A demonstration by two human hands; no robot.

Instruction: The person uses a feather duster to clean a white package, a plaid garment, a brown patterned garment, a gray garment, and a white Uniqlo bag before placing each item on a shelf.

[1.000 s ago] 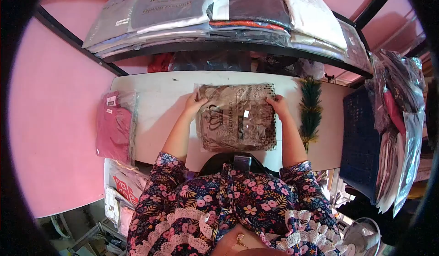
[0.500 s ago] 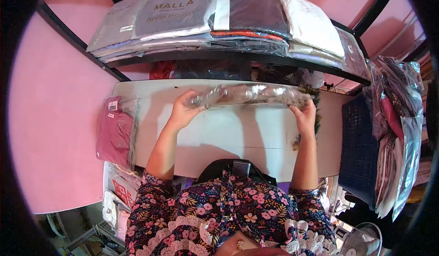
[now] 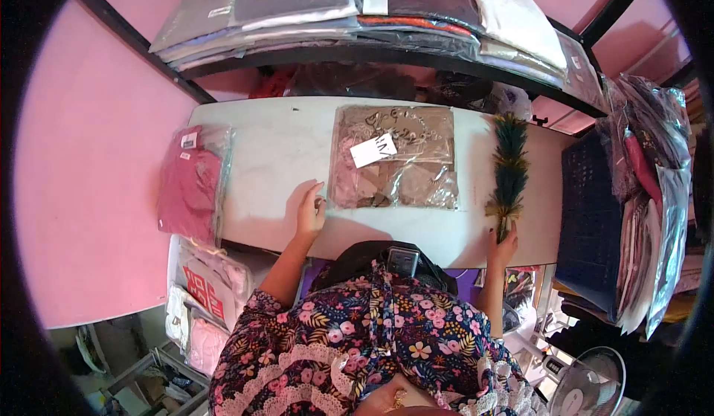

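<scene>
Lying flat, the bagged garment [image 3: 393,159] looks light, floppy, slippery: pinch its corners. Left hand [image 3: 310,211] spreads empty beside it; right hand [image 3: 503,245] at the duster [image 3: 510,163], grip unclear.

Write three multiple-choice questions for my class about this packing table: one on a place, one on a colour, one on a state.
1. Where does the feather duster lie?
A. on the floor
B. on the table, right of the bagged brown garment
C. upright against the wall

2. What colour is the tag on the bagged brown garment?
A. red
B. yellow
C. white

3. How is the bagged brown garment placed?
A. lying flat on the table
B. held up in the air
C. rolled into a tube

Answers: 1 B, the feather duster lies along the garment's right side on the tabletop; 2 C, the tag shows white against the brown; 3 A, the bag's whole face rests spread on the table.
</scene>
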